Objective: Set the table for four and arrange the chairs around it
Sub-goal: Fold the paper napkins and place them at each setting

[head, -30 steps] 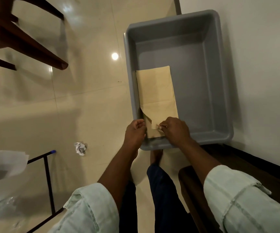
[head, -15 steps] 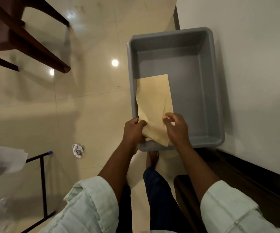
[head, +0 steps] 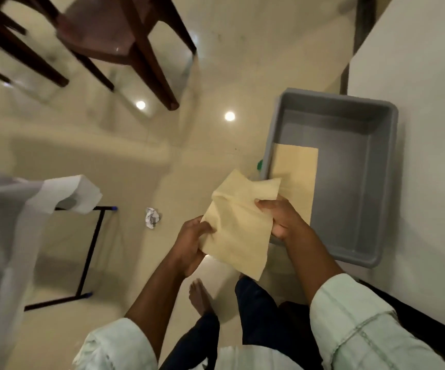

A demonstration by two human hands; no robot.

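A folded beige cloth napkin (head: 238,225) hangs in the air between my hands, left of the grey plastic tub (head: 376,252). My left hand (head: 190,244) grips its lower left edge and my right hand (head: 283,218) grips its right edge. A second beige napkin (head: 296,166) lies flat on the tub's floor along the left wall. A dark wooden chair (head: 109,30) stands on the floor at the top left.
A white-covered table (head: 5,209) with a black metal leg frame (head: 87,252) sits at the left. A crumpled paper ball (head: 152,217) lies on the glossy floor. A white wall (head: 416,129) runs along the right. My bare foot (head: 200,297) is below the napkin.
I have lifted one napkin out of the tub and drawn it left and toward me. The view has swung left and up, bringing the chair and table into sight.
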